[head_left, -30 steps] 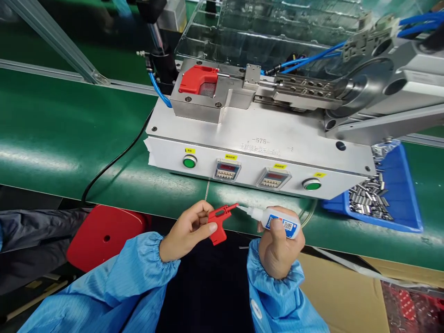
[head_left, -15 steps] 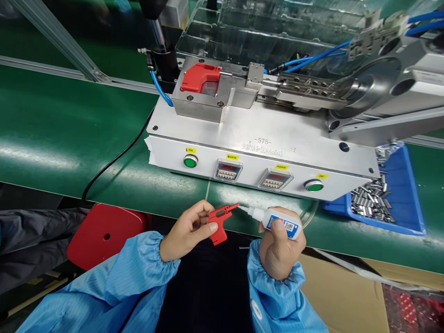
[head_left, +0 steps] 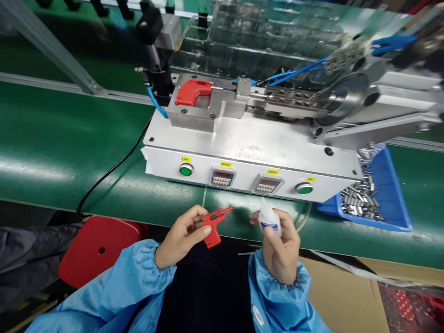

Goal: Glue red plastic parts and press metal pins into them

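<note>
- While the left hand (head_left: pixel 180 236) pinches a small red plastic part (head_left: pixel 212 224) between thumb and fingers, the part sticks out over the near edge of the worktop (head_left: pixel 62 138), with its thin arm pointing right toward the other hand.
- The grip sits on the lower leg of the red plastic part, probably so the thin arm is bare and easy to reach.
- The right hand (head_left: pixel 280 245) is closed around a small white glue bottle (head_left: pixel 268 217) with a blue label, and the thumb lies across the label.
- The bottle stands nearly upright with its tip up and apart from the red part, so nothing can drip out.
- Both hands hang just past the near edge, right in front of the grey machine box (head_left: pixel 249 157), so everything is close by.
- On the front of the box are two green buttons, one on the left (head_left: pixel 186 170) and one on the right (head_left: pixel 304 188), both near the hands and easy to press.
- A second red part (head_left: pixel 189 92) sits in a metal holder (head_left: pixel 204 108) at the back left of the box, snug in a cut-out that keeps it from moving.
- A blue tray (head_left: pixel 391 185) of small metal pins (head_left: pixel 360 199) rests at the right end of the box, near the right hand.
- A red stool (head_left: pixel 97 249) shows below the near edge, on the left.
</note>
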A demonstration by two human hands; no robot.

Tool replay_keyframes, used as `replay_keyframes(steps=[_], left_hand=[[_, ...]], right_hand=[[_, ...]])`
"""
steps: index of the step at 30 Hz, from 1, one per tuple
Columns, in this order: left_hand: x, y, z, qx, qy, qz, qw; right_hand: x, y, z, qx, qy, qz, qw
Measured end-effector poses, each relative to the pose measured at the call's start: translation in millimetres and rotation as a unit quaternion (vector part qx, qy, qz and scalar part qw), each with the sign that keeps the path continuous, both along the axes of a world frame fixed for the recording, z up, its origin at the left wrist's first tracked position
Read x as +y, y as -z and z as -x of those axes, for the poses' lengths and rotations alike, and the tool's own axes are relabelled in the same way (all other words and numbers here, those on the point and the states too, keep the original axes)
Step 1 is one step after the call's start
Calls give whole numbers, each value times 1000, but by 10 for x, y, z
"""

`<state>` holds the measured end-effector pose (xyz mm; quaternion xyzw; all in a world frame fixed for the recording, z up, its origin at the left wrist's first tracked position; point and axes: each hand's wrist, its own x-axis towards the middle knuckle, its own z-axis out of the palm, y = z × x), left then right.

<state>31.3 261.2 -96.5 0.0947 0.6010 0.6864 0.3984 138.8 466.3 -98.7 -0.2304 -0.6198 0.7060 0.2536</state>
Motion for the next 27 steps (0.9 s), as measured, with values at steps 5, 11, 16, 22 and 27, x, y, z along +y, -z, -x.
replay_keyframes(steps=[5,11,16,22,27], left_hand=[[-227,183,65,-4,-28,83,996],[-322,374,310,-87,-55,160,982],[-359,501,378,-106,-51,145,982],[-408,624,404,-58,-33,116,991],[-428,689,381,-41,-25,92,995]], right_hand=[[63,71,-175,-57,-79,-126,987],[124,166,-378,-188,-73,-337,920],[459,-371,-664,-189,-147,-403,883],[1692,-1060,-394,-451,-50,-497,740],[2312,-800,52,-591,-56,-475,650]])
